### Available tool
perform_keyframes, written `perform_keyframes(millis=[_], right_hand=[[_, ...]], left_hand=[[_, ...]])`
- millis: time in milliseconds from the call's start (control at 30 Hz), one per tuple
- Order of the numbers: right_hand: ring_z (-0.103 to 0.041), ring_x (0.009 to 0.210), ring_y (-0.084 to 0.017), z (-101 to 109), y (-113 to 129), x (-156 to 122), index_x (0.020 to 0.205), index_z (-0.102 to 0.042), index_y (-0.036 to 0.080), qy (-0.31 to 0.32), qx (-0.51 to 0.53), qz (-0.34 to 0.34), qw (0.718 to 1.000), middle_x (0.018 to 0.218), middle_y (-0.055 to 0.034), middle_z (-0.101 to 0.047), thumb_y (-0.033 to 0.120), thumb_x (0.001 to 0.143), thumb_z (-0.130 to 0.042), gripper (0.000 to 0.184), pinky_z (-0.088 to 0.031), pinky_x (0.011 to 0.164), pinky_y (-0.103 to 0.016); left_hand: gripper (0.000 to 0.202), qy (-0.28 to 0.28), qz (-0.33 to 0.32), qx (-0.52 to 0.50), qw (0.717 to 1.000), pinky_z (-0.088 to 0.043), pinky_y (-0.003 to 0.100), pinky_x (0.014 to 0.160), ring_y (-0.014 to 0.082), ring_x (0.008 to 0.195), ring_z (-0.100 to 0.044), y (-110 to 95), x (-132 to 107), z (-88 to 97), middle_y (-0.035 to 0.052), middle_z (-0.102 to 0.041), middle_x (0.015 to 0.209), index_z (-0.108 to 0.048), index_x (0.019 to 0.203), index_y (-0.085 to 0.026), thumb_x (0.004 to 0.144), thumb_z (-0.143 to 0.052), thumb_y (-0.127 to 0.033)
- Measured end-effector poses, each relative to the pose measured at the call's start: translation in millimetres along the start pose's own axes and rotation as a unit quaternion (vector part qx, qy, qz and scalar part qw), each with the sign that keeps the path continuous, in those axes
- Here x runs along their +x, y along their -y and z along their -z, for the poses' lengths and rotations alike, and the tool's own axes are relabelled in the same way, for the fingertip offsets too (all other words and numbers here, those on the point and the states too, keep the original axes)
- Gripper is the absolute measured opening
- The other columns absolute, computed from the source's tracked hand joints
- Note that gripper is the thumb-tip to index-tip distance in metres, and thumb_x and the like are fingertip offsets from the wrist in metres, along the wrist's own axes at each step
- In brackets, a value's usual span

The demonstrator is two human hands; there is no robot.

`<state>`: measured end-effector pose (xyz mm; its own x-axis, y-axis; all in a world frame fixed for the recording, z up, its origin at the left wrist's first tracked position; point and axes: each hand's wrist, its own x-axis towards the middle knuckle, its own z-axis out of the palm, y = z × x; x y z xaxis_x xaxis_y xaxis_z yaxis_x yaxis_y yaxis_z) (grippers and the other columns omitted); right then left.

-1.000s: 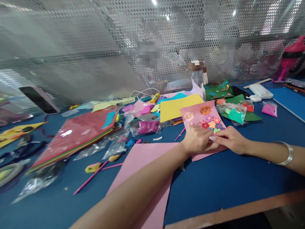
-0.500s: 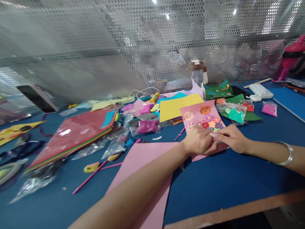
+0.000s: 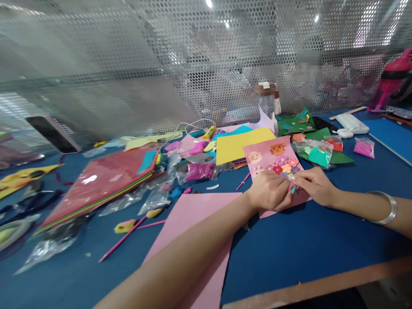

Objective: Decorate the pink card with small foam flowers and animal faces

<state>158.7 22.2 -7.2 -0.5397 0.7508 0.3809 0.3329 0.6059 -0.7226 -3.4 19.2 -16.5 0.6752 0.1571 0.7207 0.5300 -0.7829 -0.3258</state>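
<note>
A small pink card (image 3: pixel 273 159) lies on the blue table (image 3: pixel 289 244), with foam flowers, a cat face and a round face stuck on it. My left hand (image 3: pixel 268 190) rests on the card's near part with fingers curled. My right hand (image 3: pixel 313 185) meets it from the right, its fingertips pinched on a small teal foam piece (image 3: pixel 293 189) held between both hands just below the flowers. A silver bangle (image 3: pixel 386 207) sits on my right wrist.
A large pink sheet (image 3: pixel 196 223) lies under my left forearm. A stack of coloured sheets in plastic (image 3: pixel 103 180), a yellow sheet (image 3: pixel 238 143), bags of foam bits (image 3: pixel 317 151), a pink stick (image 3: pixel 125 238) and a jar (image 3: pixel 266 101) surround the card. A perforated metal screen (image 3: pixel 161 64) backs the table.
My right hand has lifted slightly off the card and drawn up toward the flowers; the small teal piece now shows between the fingertips. My left hand has barely moved.
</note>
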Motion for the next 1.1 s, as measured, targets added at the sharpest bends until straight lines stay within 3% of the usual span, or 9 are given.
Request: perform_keyframes(millis=[233, 433, 633, 833, 1000, 1100], right_hand=[[-0.025, 0.042, -0.004, 0.9, 0.4, 0.6, 0.046, -0.030, 0.015, 0.010, 0.002, 0.012, 1.000, 0.043, 0.0049, -0.027, 0.029, 0.082, -0.038, 0.039, -0.020, 0.040, -0.019], [-0.032, 0.040, -0.004, 2.2, 3.4, -1.1, 0.048, -0.047, 0.013, 0.032, -0.015, 0.035, 0.999, 0.041, 0.0038, -0.038, 0.030, 0.084, -0.036, 0.041, -0.025, 0.042, -0.017], [-0.026, 0.041, -0.004, 1.9, 2.4, -0.1, 0.043, -0.035, 0.014, 0.040, -0.038, 0.044, 0.998, 0.042, 0.0045, -0.030, 0.035, 0.084, -0.035, 0.046, -0.020, 0.041, -0.019], [-0.024, 0.041, -0.004, 1.9, 2.0, 0.7, 0.045, -0.036, 0.014, 0.075, -0.047, 0.043, 0.995, 0.043, 0.0049, -0.027, 0.034, 0.085, -0.036, 0.045, -0.019, 0.041, -0.019], [-0.037, 0.045, -0.004, 2.0, 1.6, -1.7, 0.055, -0.053, 0.012, 0.086, -0.049, 0.088, 0.991, 0.047, 0.0032, -0.044, 0.027, 0.085, -0.039, 0.036, -0.027, 0.047, -0.017], [-0.037, 0.044, -0.004, 2.1, 2.4, -3.1, 0.056, -0.055, 0.012, 0.081, -0.058, 0.105, 0.989, 0.049, 0.0024, -0.049, 0.025, 0.085, -0.039, 0.035, -0.028, 0.047, -0.017]], left_hand=[[0.039, -0.011, -0.018, 0.020, 1.000, -0.028, 0.024, 0.037, 0.0095, 0.034, -0.040, 0.7, 0.7, -0.2, -0.0017, -0.047, 0.039, -0.043, 0.049, -0.016, 0.084, -0.038, -0.032], [0.039, -0.023, -0.033, 0.029, 0.999, -0.027, 0.023, 0.037, 0.0089, 0.033, -0.038, 1.2, 2.3, -0.3, -0.0032, -0.046, 0.037, -0.042, 0.047, -0.016, 0.082, -0.046, -0.034], [0.044, -0.032, -0.008, 0.028, 0.999, -0.025, 0.023, 0.037, 0.0078, 0.032, -0.038, 1.7, 2.3, -1.4, -0.0034, -0.043, 0.036, -0.042, 0.045, -0.015, 0.083, -0.043, -0.037], [0.046, -0.025, -0.004, 0.022, 0.999, -0.025, 0.022, 0.037, 0.0071, 0.032, -0.037, 1.5, 0.7, -3.0, -0.0032, -0.041, 0.035, -0.040, 0.042, -0.015, 0.082, -0.043, -0.037], [0.043, -0.023, -0.004, 0.019, 1.000, -0.024, 0.022, 0.037, 0.0070, 0.031, -0.035, 0.1, 1.5, -1.0, -0.0029, -0.039, 0.035, -0.038, 0.040, -0.015, 0.079, -0.042, -0.032], [0.039, -0.017, -0.003, 0.015, 1.000, -0.025, 0.022, 0.037, 0.0070, 0.032, -0.035, -0.9, 2.4, -0.1, -0.0025, -0.039, 0.034, -0.037, 0.038, -0.015, 0.075, -0.042, -0.027]])
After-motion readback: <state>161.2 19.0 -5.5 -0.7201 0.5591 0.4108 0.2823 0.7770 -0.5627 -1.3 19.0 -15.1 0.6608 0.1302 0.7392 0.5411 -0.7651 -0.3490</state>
